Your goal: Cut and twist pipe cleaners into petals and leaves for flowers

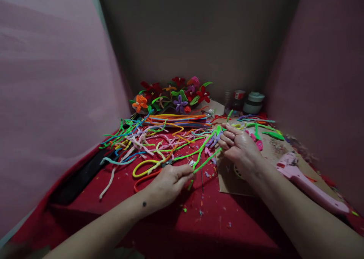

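Note:
A bright green pipe cleaner [208, 160] stretches between my two hands, above the red cloth. My left hand [174, 180] pinches its near end between thumb and fingers, and a short green tip sticks out below. Farther up, my right hand [237, 143] is closed around the same pipe cleaner, and a green end shows above the fist. Scissors [146, 169] with yellow and orange handles lie just behind my left hand, their blades partly covered. A purple fuzzy piece [214, 138] sits beside my right fist; I cannot tell whether it is attached to anything held.
Loose coloured pipe cleaners [148, 138] tangle across the red cloth [170, 221]. Behind them stand pipe-cleaner flowers [179, 103]. On the right, a pink glue gun [309, 185] rests on cardboard [236, 187]. A lidded jar [254, 102] stands at the back, with pink panels on both sides.

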`<state>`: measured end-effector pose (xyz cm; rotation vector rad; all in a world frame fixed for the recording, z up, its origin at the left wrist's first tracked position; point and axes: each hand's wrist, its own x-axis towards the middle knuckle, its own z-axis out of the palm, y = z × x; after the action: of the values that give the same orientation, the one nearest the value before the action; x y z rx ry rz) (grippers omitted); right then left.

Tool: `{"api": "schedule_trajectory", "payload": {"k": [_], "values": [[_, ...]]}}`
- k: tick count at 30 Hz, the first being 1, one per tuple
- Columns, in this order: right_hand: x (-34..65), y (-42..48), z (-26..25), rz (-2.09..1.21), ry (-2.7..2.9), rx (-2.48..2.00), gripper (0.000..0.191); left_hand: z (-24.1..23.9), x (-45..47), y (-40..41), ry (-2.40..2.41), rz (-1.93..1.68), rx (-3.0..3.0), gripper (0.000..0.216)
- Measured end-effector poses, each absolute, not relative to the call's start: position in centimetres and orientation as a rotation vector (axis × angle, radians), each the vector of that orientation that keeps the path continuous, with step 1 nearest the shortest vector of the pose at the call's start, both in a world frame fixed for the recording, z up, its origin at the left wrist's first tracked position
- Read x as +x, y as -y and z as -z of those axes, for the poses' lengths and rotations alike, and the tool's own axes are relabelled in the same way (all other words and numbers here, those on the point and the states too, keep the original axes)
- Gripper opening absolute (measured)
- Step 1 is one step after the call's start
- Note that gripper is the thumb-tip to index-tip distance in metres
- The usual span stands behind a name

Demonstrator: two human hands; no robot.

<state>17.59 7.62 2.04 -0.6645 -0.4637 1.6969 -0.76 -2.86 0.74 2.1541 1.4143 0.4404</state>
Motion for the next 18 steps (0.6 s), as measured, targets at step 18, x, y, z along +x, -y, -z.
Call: {"api": "schedule_trajectory", "payload": {"k": [18], "values": [[18.0,-8.8,-1.2,-1.679,0.364,-0.680,0.022,0.8,0.4,5.4,-1.243,-0.048,2.962,0.014]]}}
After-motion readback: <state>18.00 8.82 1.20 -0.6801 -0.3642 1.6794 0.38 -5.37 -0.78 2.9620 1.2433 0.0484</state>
